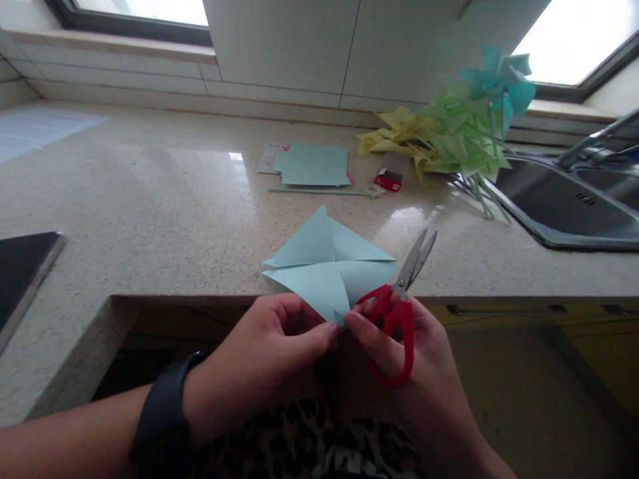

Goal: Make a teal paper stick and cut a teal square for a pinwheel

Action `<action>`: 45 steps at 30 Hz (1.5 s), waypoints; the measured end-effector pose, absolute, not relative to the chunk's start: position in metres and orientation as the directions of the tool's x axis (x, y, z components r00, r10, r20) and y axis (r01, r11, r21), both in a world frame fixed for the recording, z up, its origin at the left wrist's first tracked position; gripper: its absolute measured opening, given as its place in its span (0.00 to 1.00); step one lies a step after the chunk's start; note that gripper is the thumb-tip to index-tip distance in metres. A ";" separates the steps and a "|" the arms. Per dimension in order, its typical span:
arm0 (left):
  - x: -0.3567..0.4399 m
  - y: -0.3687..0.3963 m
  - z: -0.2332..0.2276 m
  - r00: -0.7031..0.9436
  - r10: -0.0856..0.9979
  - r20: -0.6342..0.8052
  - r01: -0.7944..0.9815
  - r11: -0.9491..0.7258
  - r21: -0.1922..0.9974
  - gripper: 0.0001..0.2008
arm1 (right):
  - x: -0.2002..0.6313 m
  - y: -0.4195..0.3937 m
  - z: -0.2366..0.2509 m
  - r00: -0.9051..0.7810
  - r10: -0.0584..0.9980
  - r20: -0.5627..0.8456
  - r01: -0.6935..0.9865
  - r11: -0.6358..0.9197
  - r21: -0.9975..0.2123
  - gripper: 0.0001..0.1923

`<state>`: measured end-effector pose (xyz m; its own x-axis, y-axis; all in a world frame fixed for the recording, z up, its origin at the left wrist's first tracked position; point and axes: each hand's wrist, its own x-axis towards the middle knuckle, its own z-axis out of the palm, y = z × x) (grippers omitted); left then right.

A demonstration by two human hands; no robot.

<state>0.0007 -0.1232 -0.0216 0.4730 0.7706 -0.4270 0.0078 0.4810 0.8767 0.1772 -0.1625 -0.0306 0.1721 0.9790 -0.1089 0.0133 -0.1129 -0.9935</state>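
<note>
A light blue-green paper square (pixel 304 279), cut with slits running from its corners toward the middle, lies partly over the counter's front edge. My left hand (pixel 284 342) pinches its near corner between thumb and fingers. Close beside it, my right hand (pixel 414 352) also grips that corner with its thumb and fingertips. Red-handled scissors (pixel 399 288) hang on the right hand with a handle loop round the thumb. Their blades stand slightly apart and point up and away from me. The fingers underneath the paper are mostly hidden.
Behind the paper lie a stack of blue-green sheets (pixel 314 164), a thin green stick (pixel 319 191), a tape roll (pixel 373 191) and a small red box (pixel 390 174). Several paper pinwheels (pixel 449 126) lie near the sink (pixel 536 229). A dark flat panel (pixel 24 273) is at left.
</note>
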 end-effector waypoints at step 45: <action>0.000 -0.124 -0.018 0.482 0.742 -0.466 0.005 0.529 0.849 0.14 | 0.165 -0.162 -0.024 0.256 0.966 -0.030 0.111 -0.060 -0.992 0.13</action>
<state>0.0001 -0.1241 -0.0183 0.4820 0.7421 -0.4657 0.0051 0.5292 0.8485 0.1652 -0.1616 -0.0245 0.2556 0.9663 -0.0297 0.1115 -0.0600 -0.9920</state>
